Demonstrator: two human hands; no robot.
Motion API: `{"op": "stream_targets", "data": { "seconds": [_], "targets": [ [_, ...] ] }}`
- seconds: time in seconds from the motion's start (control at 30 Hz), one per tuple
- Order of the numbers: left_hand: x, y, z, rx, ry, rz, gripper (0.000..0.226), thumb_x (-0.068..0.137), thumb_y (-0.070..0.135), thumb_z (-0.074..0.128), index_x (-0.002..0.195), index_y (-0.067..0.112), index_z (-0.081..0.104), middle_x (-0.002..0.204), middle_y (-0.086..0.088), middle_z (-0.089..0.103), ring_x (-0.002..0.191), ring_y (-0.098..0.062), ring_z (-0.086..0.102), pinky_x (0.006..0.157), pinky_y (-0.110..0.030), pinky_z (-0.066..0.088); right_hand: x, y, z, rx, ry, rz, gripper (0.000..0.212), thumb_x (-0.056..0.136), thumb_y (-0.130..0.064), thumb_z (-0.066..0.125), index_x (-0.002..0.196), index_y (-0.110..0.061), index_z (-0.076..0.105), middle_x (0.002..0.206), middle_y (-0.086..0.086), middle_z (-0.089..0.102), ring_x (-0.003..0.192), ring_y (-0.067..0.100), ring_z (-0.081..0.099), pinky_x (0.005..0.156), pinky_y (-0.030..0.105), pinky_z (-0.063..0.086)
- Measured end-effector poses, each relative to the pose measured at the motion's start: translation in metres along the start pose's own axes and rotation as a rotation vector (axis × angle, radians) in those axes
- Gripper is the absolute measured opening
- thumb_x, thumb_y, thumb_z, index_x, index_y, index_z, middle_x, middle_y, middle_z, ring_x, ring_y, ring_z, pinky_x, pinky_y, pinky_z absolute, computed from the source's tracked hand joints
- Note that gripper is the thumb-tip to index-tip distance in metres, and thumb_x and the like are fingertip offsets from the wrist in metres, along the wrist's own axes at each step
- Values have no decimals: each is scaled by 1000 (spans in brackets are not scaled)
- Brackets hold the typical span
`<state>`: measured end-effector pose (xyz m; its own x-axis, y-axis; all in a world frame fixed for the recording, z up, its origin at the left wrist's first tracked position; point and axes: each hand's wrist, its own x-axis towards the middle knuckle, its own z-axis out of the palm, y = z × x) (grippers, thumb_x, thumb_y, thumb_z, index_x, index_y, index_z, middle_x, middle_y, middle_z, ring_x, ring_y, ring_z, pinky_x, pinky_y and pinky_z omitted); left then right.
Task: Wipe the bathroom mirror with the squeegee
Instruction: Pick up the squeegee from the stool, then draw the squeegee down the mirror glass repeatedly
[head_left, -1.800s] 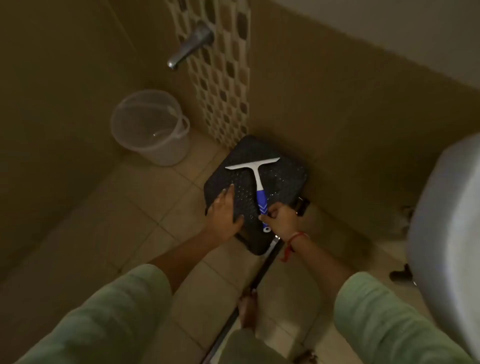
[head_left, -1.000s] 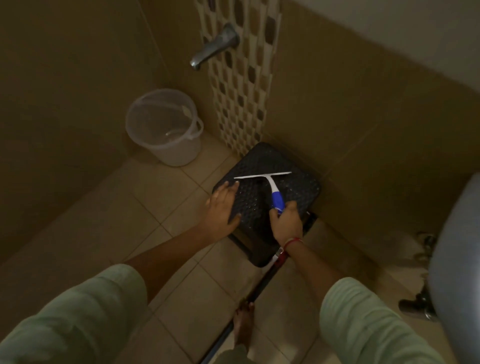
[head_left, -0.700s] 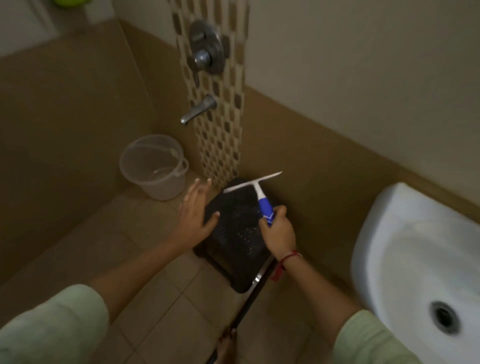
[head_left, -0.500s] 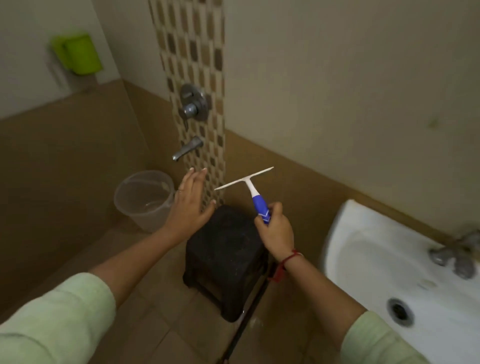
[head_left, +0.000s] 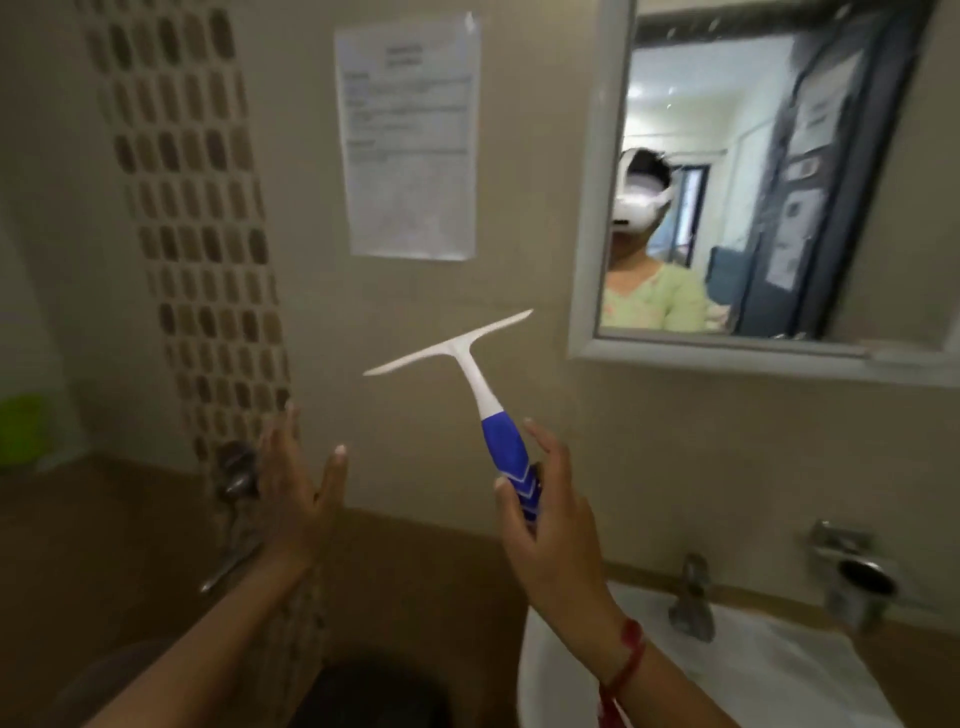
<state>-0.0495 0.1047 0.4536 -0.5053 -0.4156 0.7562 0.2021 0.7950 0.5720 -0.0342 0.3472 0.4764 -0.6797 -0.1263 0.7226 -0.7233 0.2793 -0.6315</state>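
My right hand (head_left: 550, 525) grips the blue handle of the squeegee (head_left: 475, 382), whose white blade is raised and tilted in front of the beige wall. The white-framed bathroom mirror (head_left: 758, 176) hangs up and to the right of the blade, apart from it, and reflects a person in a light green top. My left hand (head_left: 298, 493) is held up to the left with fingers spread and nothing in it.
A white sink (head_left: 737, 670) with a metal tap (head_left: 688, 597) lies below the mirror. A metal holder (head_left: 852, 577) is fixed at the right. A paper notice (head_left: 408, 140) hangs left of the mirror. A mosaic tile strip (head_left: 192, 208) with shower fittings (head_left: 236, 473) is further left. The black stool (head_left: 374, 701) stands below.
My right hand lifted the squeegee off the black stool and raised it to wall height. My left hand came off the stool. The view swung up from the floor to the mirror.
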Motion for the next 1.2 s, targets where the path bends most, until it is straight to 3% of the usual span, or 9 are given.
{"op": "stream_targets", "data": {
  "seconds": [0.1,0.33,0.47,0.7,0.83,1.03,1.2],
  "targets": [
    [24,35,26,-23,-80,106,78,81,53,35,139,0,28,145,-22,32,138,-37,23,112,-49,20,23,-19,-41,-32,117,-54,45,91,-37,43,132,-46,26,82,-5,53,55,12,53,45,21,47],
    [84,147,100,-91,-202,427,65,86,39,46,140,8,29,145,-14,35,140,-30,22,113,-47,21,59,-31,-105,-119,346,-97,43,94,-26,45,133,-37,29,73,-4,53,50,11,52,39,18,41],
    [130,199,125,-74,-191,548,62,88,33,53,140,12,28,147,-11,33,141,-27,20,114,-49,22,95,-49,-127,-197,477,-198,43,94,-24,46,133,-31,31,85,-13,50,60,5,54,46,17,44],
    [211,258,131,-42,-109,576,61,92,35,47,143,13,21,149,-12,27,141,-30,18,113,-50,19,193,-100,-166,-252,577,-331,44,95,-17,46,136,-22,32,96,-27,39,75,-23,48,55,-1,40],
    [233,282,137,-57,-76,633,56,95,32,38,144,15,16,151,-11,25,141,-28,18,114,-50,15,238,-113,-170,-330,622,-351,45,96,-16,43,138,-21,29,119,-6,49,74,-4,53,58,4,42],
    [243,286,168,-144,-37,590,58,98,30,29,147,18,-2,156,-9,9,144,-25,7,116,-46,9,286,-107,-163,-333,690,-297,46,95,-14,42,138,-23,29,105,-5,46,66,3,54,50,8,45],
    [238,284,190,-322,28,567,56,99,21,30,147,22,1,157,-6,11,145,-20,6,115,-40,2,304,-97,-163,-355,719,-296,46,96,-12,43,138,-21,30,106,-6,47,63,1,54,47,2,41]
  ]
}}
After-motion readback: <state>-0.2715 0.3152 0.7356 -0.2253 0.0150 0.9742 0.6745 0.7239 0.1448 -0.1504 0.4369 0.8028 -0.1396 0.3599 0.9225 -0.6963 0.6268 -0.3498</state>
